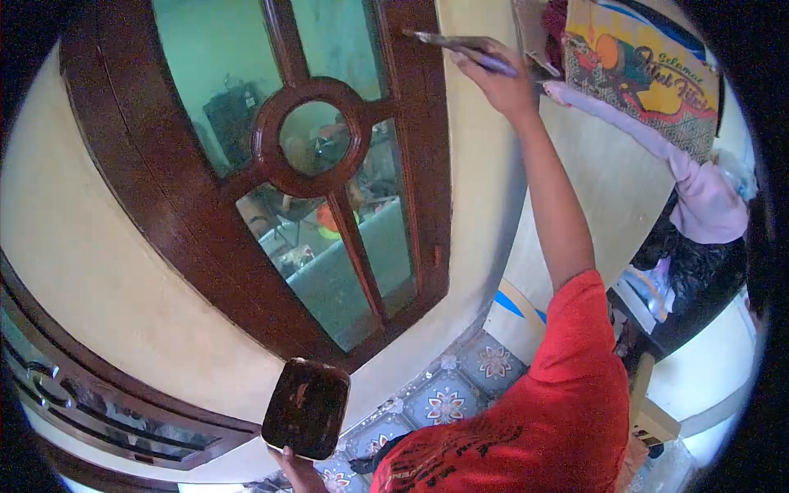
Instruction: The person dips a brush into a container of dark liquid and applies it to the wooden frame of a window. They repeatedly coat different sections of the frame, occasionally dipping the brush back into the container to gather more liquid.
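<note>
**Head view: brush raised to a dark window frame**

Right hand (503, 82) pinches a paintbrush (456, 45), bristles touching the brown window frame (423, 164) at its upper right edge. Left hand (300, 470) grips a tray of dark stain (306, 407) from below; tilted, it might drip onto the patterned floor tiles (460, 386). A stray stroke could smear glass (222, 74) or cream wall (485, 205). Hanging cloths (699, 189) crowd the right.

Pretty tight up top: the right hand (501, 78) is working the brush (460, 45) against the dark window frame (423, 164), and the hanging pink cloth (699, 189) and printed poster (641, 74) are crowding it from the right. Lower down, the left hand (297, 470) is holding the stain tray (306, 407) just off the cream wall (123, 287). Tiled floor (460, 386) below is sitting open.
</note>
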The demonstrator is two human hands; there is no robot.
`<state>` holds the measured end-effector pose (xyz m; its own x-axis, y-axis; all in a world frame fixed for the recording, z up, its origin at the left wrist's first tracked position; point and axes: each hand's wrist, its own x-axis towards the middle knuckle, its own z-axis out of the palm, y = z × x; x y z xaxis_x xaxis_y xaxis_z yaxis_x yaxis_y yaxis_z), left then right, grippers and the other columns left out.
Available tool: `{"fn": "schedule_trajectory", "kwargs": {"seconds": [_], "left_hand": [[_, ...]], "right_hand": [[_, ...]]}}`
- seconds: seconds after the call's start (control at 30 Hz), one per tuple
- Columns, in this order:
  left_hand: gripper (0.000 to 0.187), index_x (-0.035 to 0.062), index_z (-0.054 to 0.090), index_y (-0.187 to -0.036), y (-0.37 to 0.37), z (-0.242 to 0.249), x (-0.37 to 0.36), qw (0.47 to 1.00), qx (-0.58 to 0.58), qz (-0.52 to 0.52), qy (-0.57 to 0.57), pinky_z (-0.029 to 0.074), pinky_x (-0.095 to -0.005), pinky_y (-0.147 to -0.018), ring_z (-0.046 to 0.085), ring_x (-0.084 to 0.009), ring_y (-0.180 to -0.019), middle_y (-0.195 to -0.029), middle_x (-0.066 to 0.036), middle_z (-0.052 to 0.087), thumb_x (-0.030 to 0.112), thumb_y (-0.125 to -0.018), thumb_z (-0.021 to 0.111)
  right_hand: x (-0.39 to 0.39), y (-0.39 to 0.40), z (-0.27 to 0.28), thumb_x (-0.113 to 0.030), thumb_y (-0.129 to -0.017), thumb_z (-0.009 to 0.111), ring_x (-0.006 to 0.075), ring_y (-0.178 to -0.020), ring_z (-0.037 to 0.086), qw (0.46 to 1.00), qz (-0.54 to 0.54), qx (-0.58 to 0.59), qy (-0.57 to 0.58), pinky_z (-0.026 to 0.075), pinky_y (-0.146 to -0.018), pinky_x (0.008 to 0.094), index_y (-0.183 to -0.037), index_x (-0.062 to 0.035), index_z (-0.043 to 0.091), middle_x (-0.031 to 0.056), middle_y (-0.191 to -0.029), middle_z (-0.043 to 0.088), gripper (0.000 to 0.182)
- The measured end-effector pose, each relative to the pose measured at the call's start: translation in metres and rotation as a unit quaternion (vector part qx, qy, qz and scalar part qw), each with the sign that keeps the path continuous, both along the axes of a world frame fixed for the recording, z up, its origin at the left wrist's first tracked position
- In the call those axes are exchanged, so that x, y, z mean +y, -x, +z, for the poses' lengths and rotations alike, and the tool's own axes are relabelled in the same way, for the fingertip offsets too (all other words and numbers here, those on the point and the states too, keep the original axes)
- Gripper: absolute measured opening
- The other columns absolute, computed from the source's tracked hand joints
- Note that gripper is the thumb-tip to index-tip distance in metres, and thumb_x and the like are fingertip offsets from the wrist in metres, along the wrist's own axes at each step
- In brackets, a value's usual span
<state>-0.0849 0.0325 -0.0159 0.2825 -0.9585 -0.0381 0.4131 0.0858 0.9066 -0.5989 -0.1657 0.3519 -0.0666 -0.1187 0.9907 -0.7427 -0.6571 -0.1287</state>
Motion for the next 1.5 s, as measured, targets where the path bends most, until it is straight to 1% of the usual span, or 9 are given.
{"fn": "schedule_trajectory", "kwargs": {"seconds": [0.23,0.43,0.6,0.7,0.73,0.77,0.8,1.17,1.5], "left_hand": [[0.074,0.0142,0.015,-0.149,-0.001,-0.020,0.005,0.999,0.033,0.010,-0.019,0.024,-0.0465,-0.111,0.027,-0.0326,-0.136,-0.152,-0.014,0.020,0.042,-0.090,0.051],[0.073,0.0142,0.017,-0.149,-0.021,-0.035,0.009,0.999,0.036,0.016,-0.035,0.023,-0.0457,-0.111,0.027,-0.0315,-0.137,-0.152,-0.013,0.020,0.042,-0.090,0.050],[0.071,0.0142,0.017,-0.149,-0.022,-0.033,0.008,0.998,0.040,0.019,-0.036,0.022,-0.0452,-0.112,0.026,-0.0308,-0.137,-0.152,-0.013,0.021,0.042,-0.091,0.049],[0.067,0.0140,0.020,-0.148,-0.023,-0.036,0.008,0.999,0.048,0.019,-0.016,0.020,-0.0444,-0.112,0.026,-0.0291,-0.137,-0.151,-0.013,0.023,0.040,-0.093,0.047],[0.066,0.0139,0.021,-0.148,-0.049,-0.066,0.007,0.954,0.296,0.042,-0.040,0.020,-0.0448,-0.112,0.028,-0.0296,-0.136,-0.151,-0.013,0.024,0.039,-0.093,0.047],[0.064,0.0137,0.022,-0.148,-0.057,-0.086,0.001,0.845,0.528,0.060,-0.057,0.021,-0.0451,-0.112,0.030,-0.0302,-0.135,-0.150,-0.014,0.025,0.038,-0.093,0.047],[0.065,0.0139,0.021,-0.148,-0.013,-0.028,0.006,0.996,0.078,-0.014,-0.032,0.025,-0.0456,-0.111,0.034,-0.0316,-0.132,-0.149,-0.014,0.026,0.037,-0.093,0.047],[0.070,0.0135,0.018,-0.148,0.009,-0.011,-0.005,1.000,0.014,0.007,0.024,0.031,-0.0454,-0.106,0.036,-0.0308,-0.131,-0.148,-0.014,0.029,0.035,-0.091,0.050],[0.077,0.0091,0.018,-0.146,0.035,0.002,0.010,0.999,0.031,-0.013,-0.022,0.038,-0.0367,-0.099,0.046,-0.0261,-0.121,-0.134,-0.014,0.043,0.025,-0.082,0.057]], "right_hand": [[0.002,-0.002,-0.146,-0.010,-0.074,0.072,0.0109,-0.066,0.058,0.984,0.024,0.052,-0.171,0.046,-0.060,0.0256,-0.085,-0.0062,0.068,0.0032,-0.075,0.062,0.012],[0.028,0.015,-0.059,-0.032,-0.075,0.077,0.0159,-0.079,0.062,0.930,-0.119,-0.132,-0.322,0.051,-0.077,0.0315,-0.103,-0.0022,0.065,0.0057,-0.086,0.066,0.042],[-0.030,0.052,-0.007,-0.049,-0.076,0.071,0.0196,-0.083,0.062,0.965,-0.200,-0.146,-0.084,0.049,-0.078,0.0335,-0.110,-0.0012,0.061,0.0076,-0.089,0.066,0.059],[-0.006,0.013,-0.068,-0.034,-0.080,0.072,0.0100,-0.068,0.058,0.963,-0.125,-0.110,-0.212,0.047,-0.062,0.0286,-0.092,-0.0037,0.067,0.0035,-0.075,0.066,0.033],[-0.013,0.018,-0.112,-0.032,-0.081,0.070,0.0126,-0.072,0.062,0.898,-0.409,0.138,-0.084,0.049,-0.065,0.0294,-0.094,-0.0030,0.067,0.0059,-0.078,0.068,0.033],[-0.006,0.010,-0.135,-0.028,-0.079,0.071,0.0147,-0.074,0.064,0.940,-0.193,-0.061,-0.274,0.049,-0.066,0.0310,-0.094,-0.0042,0.069,0.0072,-0.079,0.069,0.028],[0.003,0.014,-0.156,-0.026,-0.079,0.071,0.0138,-0.074,0.063,0.959,-0.087,-0.032,-0.267,0.049,-0.067,0.0311,-0.094,-0.0050,0.070,0.0069,-0.078,0.068,0.025],[0.001,0.031,0.008,-0.035,-0.076,0.075,0.0134,-0.081,0.062,0.978,-0.068,-0.155,-0.123,0.048,-0.078,0.0273,-0.094,-0.0024,0.070,0.0035,-0.085,0.069,0.037],[0.065,-0.039,-0.297,-0.022,-0.085,0.066,0.0129,-0.072,0.062,0.867,0.118,-0.360,-0.324,0.050,-0.067,0.0279,-0.093,-0.0048,0.068,0.0043,-0.081,0.067,0.019]]}}
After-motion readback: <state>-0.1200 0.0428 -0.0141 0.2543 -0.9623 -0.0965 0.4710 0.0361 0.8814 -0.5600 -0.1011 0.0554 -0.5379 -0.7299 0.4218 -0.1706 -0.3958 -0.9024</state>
